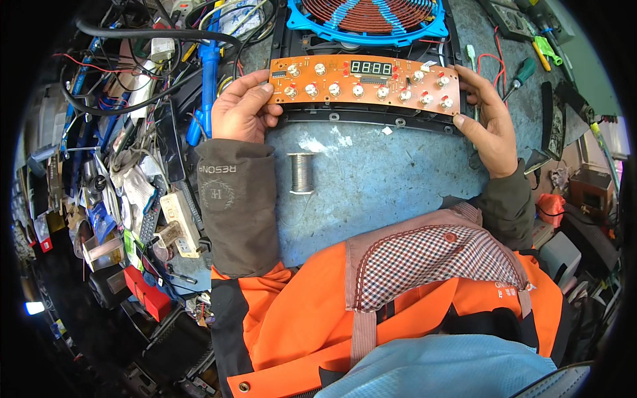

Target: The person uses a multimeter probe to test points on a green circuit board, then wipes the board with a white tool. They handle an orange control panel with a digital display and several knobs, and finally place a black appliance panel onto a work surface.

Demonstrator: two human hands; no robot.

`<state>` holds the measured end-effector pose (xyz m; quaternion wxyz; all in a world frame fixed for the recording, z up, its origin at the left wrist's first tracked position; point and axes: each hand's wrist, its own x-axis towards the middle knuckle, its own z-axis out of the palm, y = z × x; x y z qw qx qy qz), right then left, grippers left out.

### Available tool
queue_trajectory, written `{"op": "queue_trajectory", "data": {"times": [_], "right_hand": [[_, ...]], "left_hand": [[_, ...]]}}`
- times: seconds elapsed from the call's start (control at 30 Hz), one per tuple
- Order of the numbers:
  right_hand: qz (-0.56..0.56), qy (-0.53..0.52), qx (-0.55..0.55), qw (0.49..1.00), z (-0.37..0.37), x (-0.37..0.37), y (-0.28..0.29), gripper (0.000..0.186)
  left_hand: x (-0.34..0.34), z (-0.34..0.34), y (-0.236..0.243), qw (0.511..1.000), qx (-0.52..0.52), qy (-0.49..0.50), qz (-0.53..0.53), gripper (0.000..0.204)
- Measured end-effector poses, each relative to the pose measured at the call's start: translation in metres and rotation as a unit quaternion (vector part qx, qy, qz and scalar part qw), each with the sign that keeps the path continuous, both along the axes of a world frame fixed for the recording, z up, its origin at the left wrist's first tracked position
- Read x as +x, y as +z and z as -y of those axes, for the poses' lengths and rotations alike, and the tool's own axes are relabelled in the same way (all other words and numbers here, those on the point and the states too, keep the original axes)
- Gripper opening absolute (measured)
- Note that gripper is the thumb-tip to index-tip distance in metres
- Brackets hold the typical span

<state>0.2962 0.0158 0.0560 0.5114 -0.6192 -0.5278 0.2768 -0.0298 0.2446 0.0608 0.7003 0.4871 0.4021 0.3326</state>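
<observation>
Between my two hands is a long orange-brown circuit board (391, 78), held up by its short ends. It carries a small digit display and several white push buttons, and its component side is towards me. My left hand (244, 106) pinches the left end between thumb and fingers. At the right end, my right hand (490, 123) grips the edge with thumb in front and fingers behind. Behind the board lies an opened black appliance housing (431, 123) with a round copper-coloured coil (355, 14) on a blue frame. A spool of solder wire (302, 174) stands below the board.
Everything rests on a worn blue-grey bench top (371, 179). Cables, tools and a blue tubular tool (210, 73) crowd the left, with a white power strip (178, 224) lower down. A green-handled screwdriver (524, 71) and a multimeter (507, 20) lie at the right.
</observation>
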Motion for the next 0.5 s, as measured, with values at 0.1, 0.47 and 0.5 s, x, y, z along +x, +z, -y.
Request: {"op": "queue_trajectory", "data": {"times": [0.1, 0.47, 0.5], "right_hand": [[-0.014, 0.0, 0.001, 1.0, -0.0002, 0.0005, -0.0008, 0.07], [0.019, -0.007, -0.003, 1.0, 0.0001, -0.0018, 0.0006, 0.072], [0.023, -0.008, -0.002, 1.0, 0.0005, -0.0017, 0.0006, 0.071]], "left_hand": [[-0.0005, -0.0007, -0.001, 1.0, 0.001, -0.002, 0.005, 0.029], [0.0007, -0.0001, 0.0007, 1.0, 0.004, -0.014, 0.006, 0.036], [0.0001, -0.0008, 0.0001, 1.0, 0.003, -0.015, 0.005, 0.037]]}}
